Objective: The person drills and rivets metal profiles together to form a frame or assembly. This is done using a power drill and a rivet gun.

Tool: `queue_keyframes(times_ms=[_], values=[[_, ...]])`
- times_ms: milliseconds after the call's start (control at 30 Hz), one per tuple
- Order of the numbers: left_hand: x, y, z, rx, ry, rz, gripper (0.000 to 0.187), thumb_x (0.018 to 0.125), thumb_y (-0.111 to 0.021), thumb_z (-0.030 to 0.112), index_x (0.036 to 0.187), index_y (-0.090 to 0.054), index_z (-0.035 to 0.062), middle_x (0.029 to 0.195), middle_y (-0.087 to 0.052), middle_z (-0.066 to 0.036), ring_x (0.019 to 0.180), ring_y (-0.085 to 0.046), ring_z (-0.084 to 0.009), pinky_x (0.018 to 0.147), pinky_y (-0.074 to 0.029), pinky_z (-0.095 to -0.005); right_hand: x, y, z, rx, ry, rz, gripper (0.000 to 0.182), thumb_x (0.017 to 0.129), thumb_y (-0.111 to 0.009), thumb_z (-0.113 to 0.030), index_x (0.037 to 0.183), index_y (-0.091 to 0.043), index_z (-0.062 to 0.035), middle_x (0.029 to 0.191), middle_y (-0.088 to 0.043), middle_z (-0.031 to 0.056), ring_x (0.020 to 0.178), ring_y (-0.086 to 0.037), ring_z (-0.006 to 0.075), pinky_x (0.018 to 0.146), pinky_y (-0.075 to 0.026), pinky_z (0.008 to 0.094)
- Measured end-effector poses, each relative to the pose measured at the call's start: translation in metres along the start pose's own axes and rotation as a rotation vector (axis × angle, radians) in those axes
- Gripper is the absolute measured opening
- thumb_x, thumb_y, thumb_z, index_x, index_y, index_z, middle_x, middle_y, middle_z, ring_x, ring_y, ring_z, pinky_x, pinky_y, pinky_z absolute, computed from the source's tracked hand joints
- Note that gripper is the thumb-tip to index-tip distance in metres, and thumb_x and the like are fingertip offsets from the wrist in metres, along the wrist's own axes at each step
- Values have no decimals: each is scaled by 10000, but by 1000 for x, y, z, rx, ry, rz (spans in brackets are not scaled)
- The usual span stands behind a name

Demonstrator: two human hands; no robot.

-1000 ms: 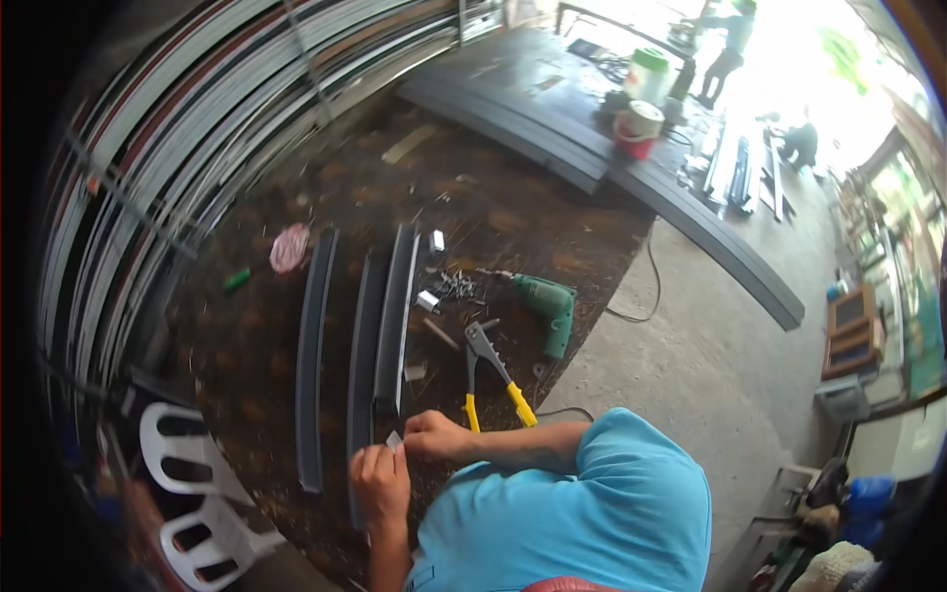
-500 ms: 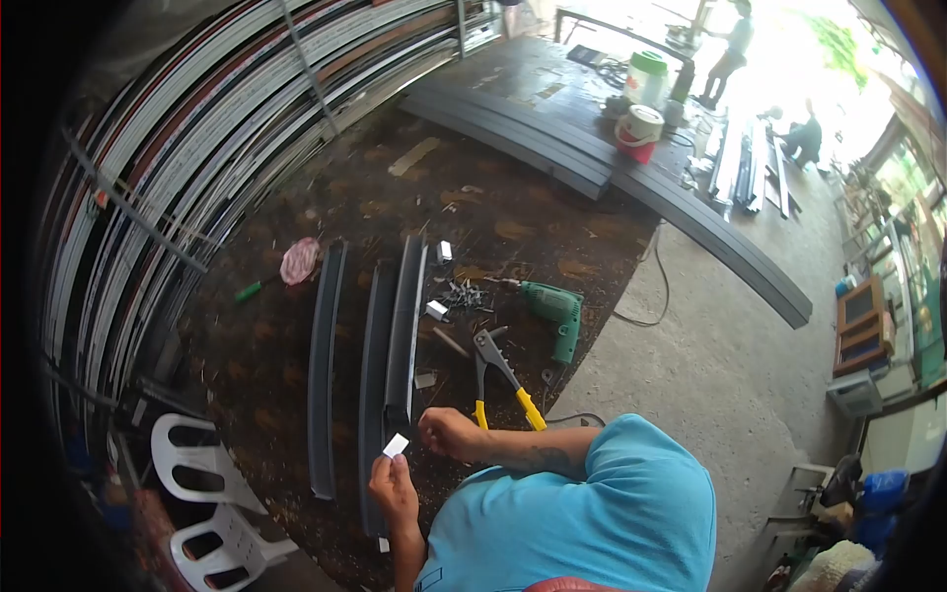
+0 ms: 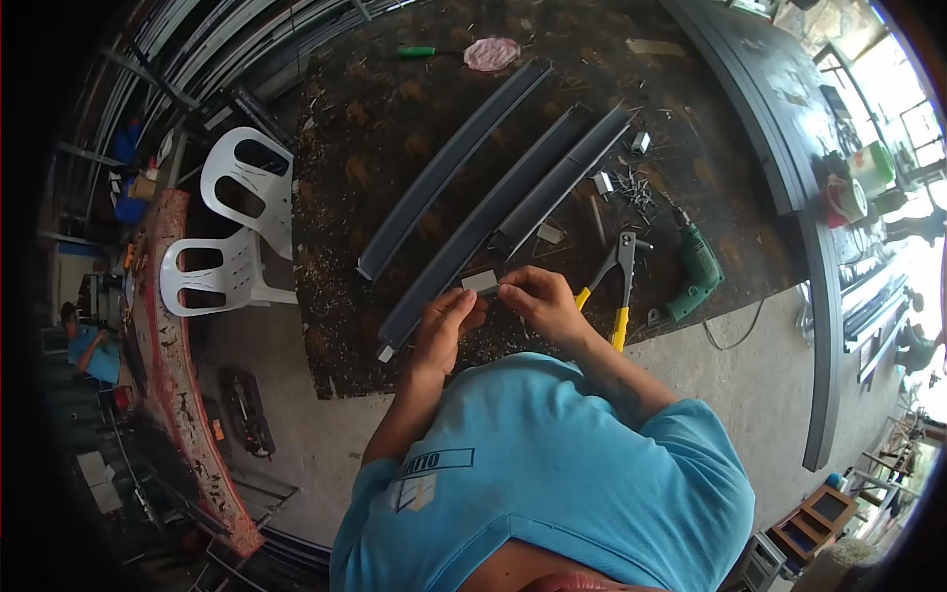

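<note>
My left hand [image 3: 446, 328] is closed on a small light-coloured metal piece [image 3: 480, 281], roughly rectangular. From the other side, my right hand [image 3: 541, 300] pinches with thumb and forefinger at the piece's right end; anything small between those fingertips is hidden. Just beyond the hands, dark grey metal channels [image 3: 562, 180] lie lengthwise on the dark worktable [image 3: 340, 370]. To the right of my right hand rests a hand riveter [image 3: 619, 281] with yellow grips. Farther right lies a green power drill [image 3: 697, 271]. Several loose rivets [image 3: 634, 194] are heaped beside two small white metal pieces.
White plastic chairs [image 3: 222, 276] stand against the table's left side. At the far edge lie a pink cloth-like bundle [image 3: 491, 53] and a green-handled tool [image 3: 417, 51]. Long grey bars [image 3: 817, 345] overhang the table at right. A cable [image 3: 735, 340] hangs off the edge.
My view has swung, so the table appears rotated. My right hand has come over to the small metal piece in my left hand; before, the two were apart.
</note>
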State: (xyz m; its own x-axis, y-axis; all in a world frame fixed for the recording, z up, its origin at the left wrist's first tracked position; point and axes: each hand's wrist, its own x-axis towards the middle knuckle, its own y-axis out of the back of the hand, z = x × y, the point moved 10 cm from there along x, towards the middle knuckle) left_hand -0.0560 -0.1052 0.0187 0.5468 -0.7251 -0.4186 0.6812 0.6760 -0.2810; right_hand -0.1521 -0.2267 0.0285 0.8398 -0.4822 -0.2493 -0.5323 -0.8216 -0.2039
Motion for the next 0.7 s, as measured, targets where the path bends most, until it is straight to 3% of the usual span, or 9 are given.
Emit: queue_keyframes(times_ms=[100, 333, 433, 500, 700], values=[[-1, 3, -6, 15, 33, -1, 193, 942, -612, 244, 936, -676, 62, 827, -673, -26, 737, -636, -106, 707, -512, -237, 0, 5, -14, -143, 100, 35, 168, 889, -681, -149, 945, -675, 9, 795, -638, 44, 723, -566, 80, 629, -469, 248], [-1, -15, 7, 154, -35, -58, 238, 951, -601, 246, 945, -690, 25, 818, -660, -31, 746, -615, -95, 704, -497, -238, 1, 17, -7, -244, 108, 92, 187, 885, -681, -169, 912, -663, 15, 755, -619, 49, 668, -552, 99, 600, -459, 259], [0, -17, 11, 247, -100, -71, 268, 958, -589, 247, 920, -691, 2, 812, -652, -29, 750, -602, -87, 703, -489, -233, -1, 12, -17, -315, 242, 48, 170, 909, -650, -167, 921, -647, 3, 763, -610, 35, 663, -547, 92, 591, -450, 250], [-2, -20, 21, 307, -167, -69, 283, 964, -575, 244, 928, -693, -10, 810, -648, -29, 753, -596, -84, 701, -486, -234, 0, 8, 10, -9, -58, -12, 145, 940, -604, -170, 955, -626, -27, 785, -599, 8, 685, -559, 76, 605, -453, 233], [2, -14, 12, 243, -127, -87, 293, 970, -562, 239, 947, -694, -22, 809, -649, -25, 733, -588, -83, 687, -478, -236, 2, -2, 24, 282, -129, -121, 157, 970, -557, -193, 975, -600, -43, 812, -589, -18, 710, -578, 68, 641, -470, 223]])
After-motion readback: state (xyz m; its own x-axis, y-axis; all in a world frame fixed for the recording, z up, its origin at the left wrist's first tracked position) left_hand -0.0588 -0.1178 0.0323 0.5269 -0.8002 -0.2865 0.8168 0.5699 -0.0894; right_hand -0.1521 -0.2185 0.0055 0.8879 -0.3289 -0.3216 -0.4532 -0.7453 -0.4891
